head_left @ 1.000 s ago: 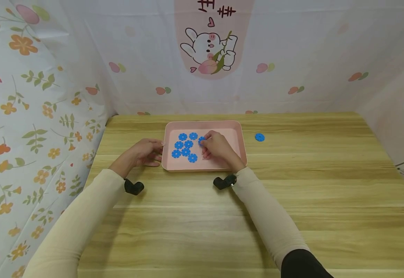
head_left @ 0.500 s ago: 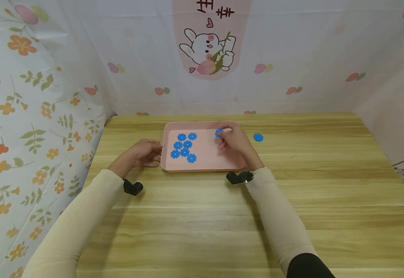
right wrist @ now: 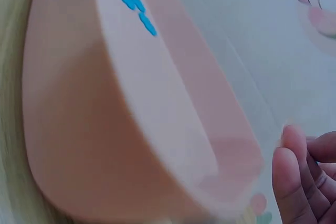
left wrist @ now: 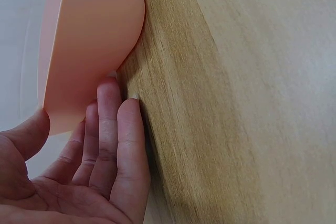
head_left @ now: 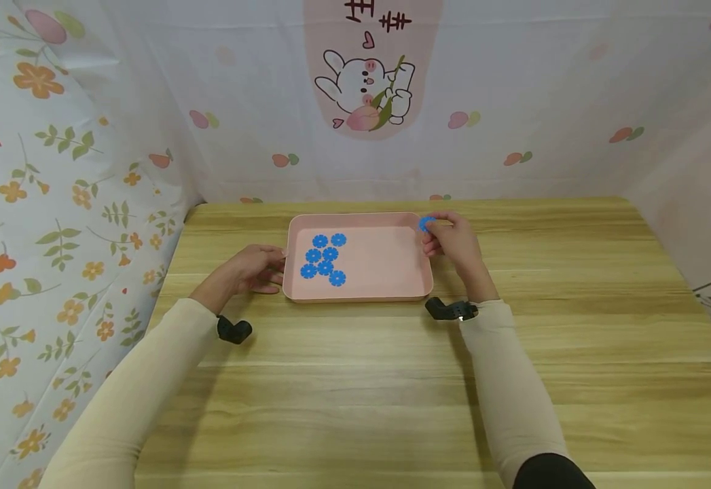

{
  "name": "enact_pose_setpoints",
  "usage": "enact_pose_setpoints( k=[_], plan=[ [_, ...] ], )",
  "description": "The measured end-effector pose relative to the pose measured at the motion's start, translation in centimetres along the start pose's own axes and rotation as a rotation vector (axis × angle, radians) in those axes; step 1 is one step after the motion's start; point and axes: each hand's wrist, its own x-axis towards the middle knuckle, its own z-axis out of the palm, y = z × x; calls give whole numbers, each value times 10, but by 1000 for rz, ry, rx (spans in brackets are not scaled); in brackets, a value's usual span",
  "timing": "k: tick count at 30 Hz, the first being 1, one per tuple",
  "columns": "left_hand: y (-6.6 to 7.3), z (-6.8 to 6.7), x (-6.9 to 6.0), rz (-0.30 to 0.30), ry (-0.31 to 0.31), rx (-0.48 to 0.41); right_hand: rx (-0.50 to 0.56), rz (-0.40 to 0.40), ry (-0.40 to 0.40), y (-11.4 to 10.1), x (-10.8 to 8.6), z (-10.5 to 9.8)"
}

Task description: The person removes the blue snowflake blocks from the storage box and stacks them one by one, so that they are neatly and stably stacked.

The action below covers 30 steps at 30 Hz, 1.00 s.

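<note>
Above the right rim of the pink tray (head_left: 382,261), my right hand (head_left: 458,243) pinches a blue notched plastic disc (head_left: 426,223) between thumb and fingers. The right wrist view has that hand (right wrist: 307,169) at its right edge, where the disc is largely hidden. Several more blue discs (head_left: 312,255) lie flat in the left half of the tray. At the tray's left end, my left hand (head_left: 254,267) holds the edge. The left wrist view has its thumb (left wrist: 39,129) on the rim and its fingers (left wrist: 108,103) against the outer wall, low down near the table.
A wood-grain table (head_left: 343,380) carries the tray near its back edge. Behind stands a white cloth (head_left: 239,88) printed with a rabbit, and a flowered cloth (head_left: 68,238) hangs at the left. Small black wrist cameras (head_left: 234,330) are strapped to both wrists.
My right hand has carried the pinched disc rightward from among the others to the tray's right rim. A disc lying on the table there is now hidden behind it. My left hand stays put.
</note>
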Motion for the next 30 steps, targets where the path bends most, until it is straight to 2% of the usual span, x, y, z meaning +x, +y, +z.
enact_pose_setpoints(
  k=[6,10,15,23,30],
  plan=[
    [0,0,0,-6,5,0,82,12,73,8,1,-26],
    [-1,-1,0,-7,11,-2,101,13,113,8,-4,-35],
    [0,0,0,-7,10,7,126,55,160,8,-11,-40],
    [-2,0,3,-1,-4,-1,158,98,171,37,5,-47],
    [-2,-1,2,2,-3,-4,82,97,174,46,12,-45]
  ],
)
